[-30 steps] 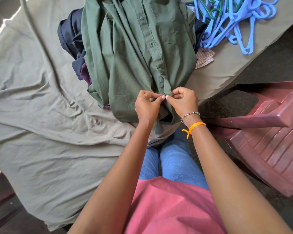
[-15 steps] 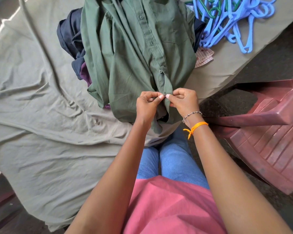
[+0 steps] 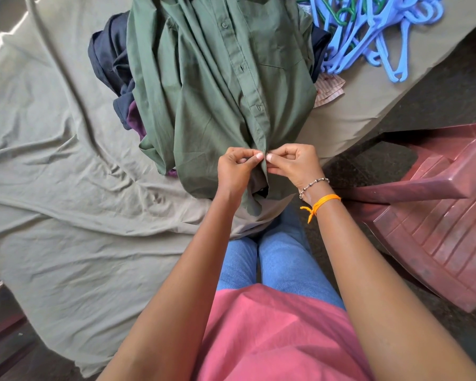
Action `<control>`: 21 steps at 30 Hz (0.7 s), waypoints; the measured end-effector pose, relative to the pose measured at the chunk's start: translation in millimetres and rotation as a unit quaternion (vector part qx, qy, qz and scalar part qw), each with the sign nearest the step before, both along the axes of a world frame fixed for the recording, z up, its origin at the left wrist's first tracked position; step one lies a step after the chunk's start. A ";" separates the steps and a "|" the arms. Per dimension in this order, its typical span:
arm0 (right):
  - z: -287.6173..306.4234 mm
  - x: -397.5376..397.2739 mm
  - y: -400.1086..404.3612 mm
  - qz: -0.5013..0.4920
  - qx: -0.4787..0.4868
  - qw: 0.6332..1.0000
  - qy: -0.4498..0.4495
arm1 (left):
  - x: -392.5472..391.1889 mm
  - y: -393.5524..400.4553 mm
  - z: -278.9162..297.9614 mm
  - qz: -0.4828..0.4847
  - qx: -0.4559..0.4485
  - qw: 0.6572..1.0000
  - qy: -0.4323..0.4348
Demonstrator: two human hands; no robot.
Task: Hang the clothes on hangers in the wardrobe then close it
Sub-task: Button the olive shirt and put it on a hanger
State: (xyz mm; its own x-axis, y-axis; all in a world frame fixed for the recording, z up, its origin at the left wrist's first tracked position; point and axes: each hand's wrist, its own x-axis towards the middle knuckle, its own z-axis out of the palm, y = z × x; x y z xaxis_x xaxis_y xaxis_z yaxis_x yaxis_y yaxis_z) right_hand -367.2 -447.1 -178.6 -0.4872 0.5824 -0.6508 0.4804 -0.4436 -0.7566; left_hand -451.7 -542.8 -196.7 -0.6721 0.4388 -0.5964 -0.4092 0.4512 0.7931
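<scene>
While the green shirt (image 3: 217, 86) lies spread over a heap of dark clothes (image 3: 113, 59) on the sheet-covered surface (image 3: 52, 188), its button placket (creased, several buttons visible) is pinched near the hem by the left hand (image 3: 238, 170) and right hand (image 3: 293, 163), fingers curled tight. Blue hangers (image 3: 368, 31) are piled at two o'clock of the shirt.

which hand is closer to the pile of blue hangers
Right. The right hand pinches the green shirt below the blue hangers; the left hand lies farther left.
</scene>
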 end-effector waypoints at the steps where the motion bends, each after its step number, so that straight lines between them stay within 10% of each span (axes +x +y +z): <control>1: -0.3 -0.1 -0.7 0.001 0.019 1.000 -0.007 | 0.3 0.1 0.2 -0.005 0.001 1.000 -0.007; 13: -11.7 -0.3 -15.1 0.064 0.294 0.952 -0.053 | 3.2 10.4 3.0 0.051 -0.031 0.996 -0.073; 21: -9.6 2.6 -1.8 0.071 0.228 0.971 -0.019 | -4.5 12.7 -1.2 0.009 -0.059 0.993 -0.106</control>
